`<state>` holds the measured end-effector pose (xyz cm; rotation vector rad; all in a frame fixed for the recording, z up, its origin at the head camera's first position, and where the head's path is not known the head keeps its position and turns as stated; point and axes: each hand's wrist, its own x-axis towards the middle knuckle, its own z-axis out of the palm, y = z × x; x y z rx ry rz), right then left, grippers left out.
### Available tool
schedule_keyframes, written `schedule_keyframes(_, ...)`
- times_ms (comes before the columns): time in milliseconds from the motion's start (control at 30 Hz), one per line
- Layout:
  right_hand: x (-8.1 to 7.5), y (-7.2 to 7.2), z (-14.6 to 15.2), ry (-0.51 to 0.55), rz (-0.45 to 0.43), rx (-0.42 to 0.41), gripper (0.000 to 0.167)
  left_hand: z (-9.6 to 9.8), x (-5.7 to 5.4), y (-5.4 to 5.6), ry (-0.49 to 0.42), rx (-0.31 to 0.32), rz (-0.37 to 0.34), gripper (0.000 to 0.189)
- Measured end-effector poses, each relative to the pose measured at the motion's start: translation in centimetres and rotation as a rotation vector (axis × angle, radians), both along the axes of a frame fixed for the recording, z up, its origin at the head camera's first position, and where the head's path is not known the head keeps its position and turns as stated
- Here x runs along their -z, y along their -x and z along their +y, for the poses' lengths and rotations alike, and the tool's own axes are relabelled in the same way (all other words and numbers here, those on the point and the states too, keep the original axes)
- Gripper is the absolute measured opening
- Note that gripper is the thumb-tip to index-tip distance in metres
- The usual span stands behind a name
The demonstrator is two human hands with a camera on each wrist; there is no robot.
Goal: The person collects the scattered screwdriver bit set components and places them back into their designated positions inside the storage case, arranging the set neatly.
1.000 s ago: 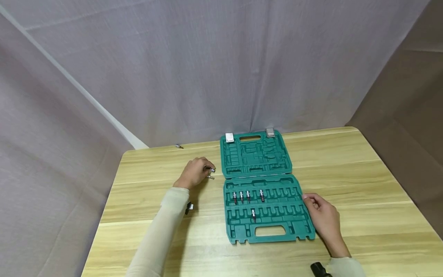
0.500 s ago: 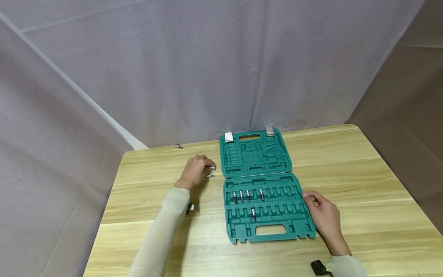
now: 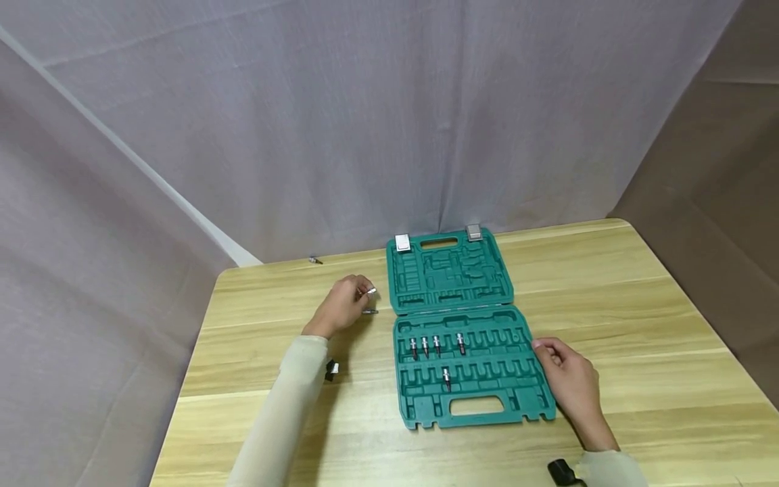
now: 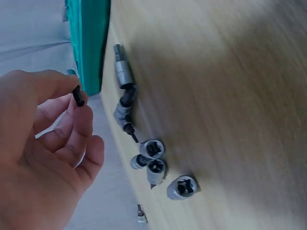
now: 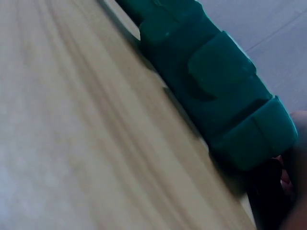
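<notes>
My left hand (image 3: 341, 306) is over the table left of the case and pinches a bit socket (image 3: 372, 291) between thumb and fingers. Only its dark tip (image 4: 78, 96) shows in the left wrist view. Several more bit sockets (image 4: 183, 187) lie on the wood below that hand, partly hidden by it in the head view. An opened green socket case (image 3: 475, 409) lies flat, with several bit sockets (image 3: 460, 343) in its upper row and one bit socket (image 3: 447, 379) in the lower row. My right hand (image 3: 569, 379) holds the case's right edge, fingers curled.
A lone bit socket (image 3: 314, 260) lies by the table's back edge. The raised lid half (image 3: 450, 270) of the case, with two metal latches, reaches the grey curtain (image 3: 341, 135) behind. The wooden table (image 3: 657, 352) extends on both sides.
The bit socket in my left hand has risen slightly and tilted between the fingers. My right hand and the case stay where they were.
</notes>
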<state>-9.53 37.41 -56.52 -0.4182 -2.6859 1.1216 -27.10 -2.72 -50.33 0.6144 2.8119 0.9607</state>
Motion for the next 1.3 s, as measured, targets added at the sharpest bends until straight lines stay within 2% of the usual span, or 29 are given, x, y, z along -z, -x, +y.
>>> schedule_keyframes(300,0.0,0.0,0.1,0.000,0.017,-0.005,0.041,0.5,-0.9,-1.0,-0.039,-0.038,-0.007,0.019)
schedule_keyframes(400,0.0,0.0,0.1,0.001,0.018,-0.007,0.041,0.8,-1.3,-1.5,-0.093,-0.048,-0.020,0.023)
schedule_keyframes(600,-0.1,0.0,0.1,0.000,0.015,0.004,0.040,1.6,-2.3,-2.7,-0.240,-0.111,-0.078,0.022)
schedule_keyframes(800,0.1,0.1,0.1,-0.003,0.023,0.006,0.038,2.4,-3.1,-3.6,-0.344,-0.134,-0.084,0.021)
schedule_keyframes(933,0.1,0.2,0.0,-0.007,0.028,0.002,0.038,2.9,-3.3,-4.1,-0.383,-0.127,-0.105,0.024)
schedule_keyframes(1167,-0.1,0.1,0.0,0.008,0.012,-0.003,0.041,3.9,-3.3,-4.7,-0.418,-0.134,-0.102,0.023)
schedule_keyframes(1300,-0.1,0.0,0.0,0.010,0.017,-0.003,0.040,4.6,-3.4,-5.2,-0.449,-0.139,-0.131,0.023)
